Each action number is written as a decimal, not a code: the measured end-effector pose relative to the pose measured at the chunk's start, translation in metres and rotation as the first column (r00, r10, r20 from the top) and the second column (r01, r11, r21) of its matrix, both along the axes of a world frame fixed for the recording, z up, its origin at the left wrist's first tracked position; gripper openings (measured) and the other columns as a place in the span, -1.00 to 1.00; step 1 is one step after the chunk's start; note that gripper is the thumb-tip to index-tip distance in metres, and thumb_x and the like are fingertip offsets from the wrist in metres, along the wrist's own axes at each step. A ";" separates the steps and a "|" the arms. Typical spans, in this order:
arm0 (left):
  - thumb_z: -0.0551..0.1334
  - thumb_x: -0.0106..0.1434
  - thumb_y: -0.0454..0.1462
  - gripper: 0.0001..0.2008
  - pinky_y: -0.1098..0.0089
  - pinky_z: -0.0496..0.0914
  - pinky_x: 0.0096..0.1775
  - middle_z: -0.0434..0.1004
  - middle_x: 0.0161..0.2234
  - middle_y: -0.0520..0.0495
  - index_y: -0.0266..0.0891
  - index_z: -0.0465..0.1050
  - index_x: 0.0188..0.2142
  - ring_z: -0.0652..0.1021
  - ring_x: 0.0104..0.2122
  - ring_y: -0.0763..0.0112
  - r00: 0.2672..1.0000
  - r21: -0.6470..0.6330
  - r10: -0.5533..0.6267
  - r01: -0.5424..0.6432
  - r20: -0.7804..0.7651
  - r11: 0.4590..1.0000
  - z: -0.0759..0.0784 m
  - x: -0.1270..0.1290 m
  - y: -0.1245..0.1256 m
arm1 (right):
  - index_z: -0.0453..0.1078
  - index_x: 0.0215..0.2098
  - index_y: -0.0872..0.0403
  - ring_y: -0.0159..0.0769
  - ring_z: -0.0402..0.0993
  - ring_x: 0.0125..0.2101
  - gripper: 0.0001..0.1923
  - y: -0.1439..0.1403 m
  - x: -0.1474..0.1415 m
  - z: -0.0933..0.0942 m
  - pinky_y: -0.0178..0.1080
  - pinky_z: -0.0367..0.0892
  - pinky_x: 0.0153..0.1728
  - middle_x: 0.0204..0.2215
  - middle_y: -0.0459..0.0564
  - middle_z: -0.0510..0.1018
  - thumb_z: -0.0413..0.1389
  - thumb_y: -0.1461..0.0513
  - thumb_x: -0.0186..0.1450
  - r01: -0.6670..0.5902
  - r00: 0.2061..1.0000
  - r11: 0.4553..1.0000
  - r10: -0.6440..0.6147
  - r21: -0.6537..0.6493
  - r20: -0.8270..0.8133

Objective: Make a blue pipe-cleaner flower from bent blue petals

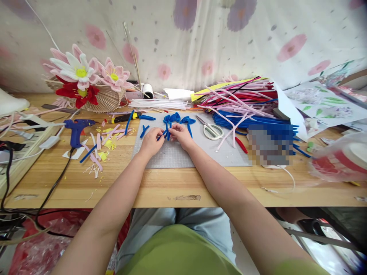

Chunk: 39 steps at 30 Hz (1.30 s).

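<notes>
Over the grey cutting mat [160, 162], my left hand [151, 142] and my right hand [181, 136] are close together. Fingers of both are closed on blue pipe cleaner stems [167, 134]; the exact grip is partly hidden. Just beyond the fingertips are bent, looped blue pipe cleaner shapes [172, 117]. Another looped blue piece with a stem [188, 121] lies right beside my right hand. Near my left hand are a small forked blue piece [144, 131] and a short blue bundle [147, 117]. Scissors with pale handles [213, 132] rest on the mat to the right.
A blue glue gun [76, 131] and its cord are at the left, near scattered pipe cleaner scraps [107, 143]. Fuzzy flowers [82, 72] stand behind. A yellow-black cutter [125, 117] lies beyond the mat. Blue pipe cleaners [232, 120] and a plastic-wrapped tub [341, 156] are right.
</notes>
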<state>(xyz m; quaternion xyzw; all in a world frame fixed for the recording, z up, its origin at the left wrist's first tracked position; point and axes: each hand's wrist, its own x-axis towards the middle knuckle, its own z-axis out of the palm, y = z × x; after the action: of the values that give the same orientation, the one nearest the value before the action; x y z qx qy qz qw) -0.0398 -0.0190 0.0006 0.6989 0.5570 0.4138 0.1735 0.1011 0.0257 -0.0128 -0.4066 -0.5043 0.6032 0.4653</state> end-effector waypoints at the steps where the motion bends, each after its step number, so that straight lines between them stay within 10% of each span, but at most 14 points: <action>1: 0.14 0.03 -0.40 -0.90 0.41 0.32 -0.33 0.47 -0.29 -0.07 -0.18 0.25 -0.51 0.45 -0.28 0.34 1.000 0.005 -0.022 0.022 -0.020 1.000 0.000 0.001 -0.001 | 0.16 -0.47 0.07 -0.49 0.29 -0.62 -0.68 0.001 0.001 -0.001 -0.40 0.26 -0.61 -0.64 -0.21 0.33 0.21 0.12 0.00 0.020 0.999 1.000 -0.020 -0.002 -0.031; 7: 0.10 0.07 -0.38 -0.94 0.40 0.34 -0.28 0.48 -0.26 -0.07 -0.19 0.28 -0.44 0.46 -0.26 0.36 0.981 0.006 -0.114 0.116 -0.156 0.993 0.002 0.006 -0.005 | 0.13 -0.51 0.05 -0.52 0.29 -0.62 -0.71 0.006 0.003 -0.001 -0.42 0.27 -0.59 -0.66 -0.24 0.31 0.19 0.16 0.00 0.175 0.973 0.984 -0.175 -0.010 -0.148; 19: 0.04 0.24 -0.20 -0.75 0.34 0.33 -0.22 0.51 -0.20 -0.11 -0.22 0.34 -0.15 0.50 -0.23 0.29 0.948 -0.135 -0.041 -0.002 -0.315 0.991 0.006 0.014 -0.009 | 0.44 -0.47 0.13 -0.50 0.35 -0.59 -0.72 -0.002 0.005 0.009 -0.39 0.31 -0.48 -0.63 -0.15 0.45 0.27 0.10 -0.05 -0.045 0.968 0.992 0.015 -0.117 -0.251; 39: -0.16 0.34 -0.20 -0.63 0.30 0.31 -0.25 0.51 -0.21 -0.22 -0.27 0.35 -0.15 0.53 -0.22 0.20 0.716 -0.193 -0.036 -0.139 -0.697 0.971 0.015 0.034 -0.010 | 0.39 -0.67 0.16 -0.55 0.18 -0.73 -0.81 0.006 0.004 0.018 -0.42 0.12 -0.71 -0.74 -0.13 0.37 0.12 0.32 0.08 0.361 0.895 0.886 -0.417 -0.291 -0.158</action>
<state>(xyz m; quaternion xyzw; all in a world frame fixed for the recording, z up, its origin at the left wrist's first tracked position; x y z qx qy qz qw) -0.0058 -0.0291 0.0152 0.7619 0.6448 0.0580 0.0199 0.1051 0.0314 0.0048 -0.4880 -0.2770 0.5970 0.5734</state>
